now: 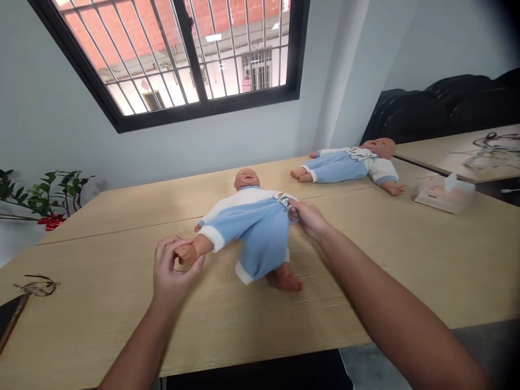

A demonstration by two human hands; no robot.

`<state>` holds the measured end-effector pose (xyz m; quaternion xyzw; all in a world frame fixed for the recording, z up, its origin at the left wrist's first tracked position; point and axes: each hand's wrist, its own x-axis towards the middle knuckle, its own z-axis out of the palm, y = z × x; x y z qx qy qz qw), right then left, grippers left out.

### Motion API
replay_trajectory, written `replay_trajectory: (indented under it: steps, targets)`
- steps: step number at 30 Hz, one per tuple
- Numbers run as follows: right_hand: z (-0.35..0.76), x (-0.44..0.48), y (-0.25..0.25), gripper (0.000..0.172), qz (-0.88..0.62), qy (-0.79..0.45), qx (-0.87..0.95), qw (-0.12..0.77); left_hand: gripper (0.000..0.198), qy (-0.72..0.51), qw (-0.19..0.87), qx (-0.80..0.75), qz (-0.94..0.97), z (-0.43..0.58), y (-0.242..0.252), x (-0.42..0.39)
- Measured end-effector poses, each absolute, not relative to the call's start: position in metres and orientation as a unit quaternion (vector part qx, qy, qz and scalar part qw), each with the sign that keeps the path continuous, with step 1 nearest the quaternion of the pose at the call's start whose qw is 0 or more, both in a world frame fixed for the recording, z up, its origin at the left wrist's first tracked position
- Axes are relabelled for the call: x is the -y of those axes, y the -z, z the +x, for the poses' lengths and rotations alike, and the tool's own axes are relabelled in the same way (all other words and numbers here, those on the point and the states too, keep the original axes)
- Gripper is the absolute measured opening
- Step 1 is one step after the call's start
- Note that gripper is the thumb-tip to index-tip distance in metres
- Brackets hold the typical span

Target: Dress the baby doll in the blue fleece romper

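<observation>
A baby doll [247,177] lies on its back on the table, head away from me, in a white top and light blue trousers [264,233] with white cuffs. My left hand [173,265] is closed around the doll's foot on the left, which comes out of a trouser cuff. The trousers' gathered waistband is pinched in my right hand [304,215] at the doll's right-hand side. The other trouser leg hangs loose and flat, its cuff [245,272] showing no foot. Beside it, the doll's other foot [290,279] rests on the table, that leg mostly hidden behind the cloth.
A second doll [345,162] in similar clothes lies at the back right. Near it stands a white tissue box [444,192]. Glasses [38,285] lie at the left edge. A plant [52,189], cables [493,149] and black chairs [439,105] surround the table [390,260].
</observation>
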<state>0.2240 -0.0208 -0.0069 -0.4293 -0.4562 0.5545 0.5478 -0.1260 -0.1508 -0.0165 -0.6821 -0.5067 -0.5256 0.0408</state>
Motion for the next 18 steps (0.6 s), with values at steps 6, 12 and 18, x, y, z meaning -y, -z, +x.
replay_trajectory:
  steps: [6,12,18]
  targets:
    - [0.230,0.008,0.022,0.039,-0.448,-0.523,0.428,0.585,0.036,0.514,0.067,0.448,-0.728,-0.121,0.021,0.168]
    - [0.222,0.009,0.023,0.049,-0.431,-0.465,0.498,0.592,0.036,0.477,0.022,0.486,-0.732,-0.108,0.041,0.207]
    - [0.198,0.038,0.013,0.046,-0.522,-0.269,0.604,0.539,0.043,0.359,-0.104,0.622,-0.688,-0.084,0.062,0.248]
